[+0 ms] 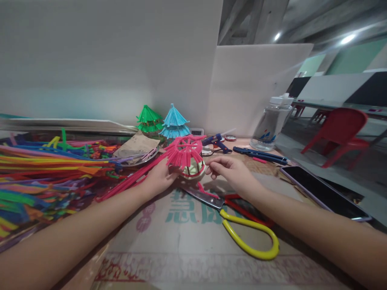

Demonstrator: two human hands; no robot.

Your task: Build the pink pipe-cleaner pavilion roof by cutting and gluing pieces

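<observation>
A small pink pavilion model [186, 153], its roof made of fuzzy pipe cleaners, stands on dark posts over a pale round base edged in red. My left hand [161, 177] grips its left side, with part of the fingers hidden behind it. Close to the base's right edge, my right hand [222, 167] has its thumb and fingers pinched together; what is between them, if anything, is too small to tell. Below the model lie scissors [250, 225] with one yellow and one red handle, blades partly open, and short pink pipe cleaner pieces [207, 191] beside the blades.
Many coloured pipe cleaners [54, 169] fill the left side. Behind are a green tiered model [147, 120], a blue one [174, 121] and a glue gun [218, 141]. At right are a water bottle [269, 125], a utility knife [260, 154] and a phone [323, 193].
</observation>
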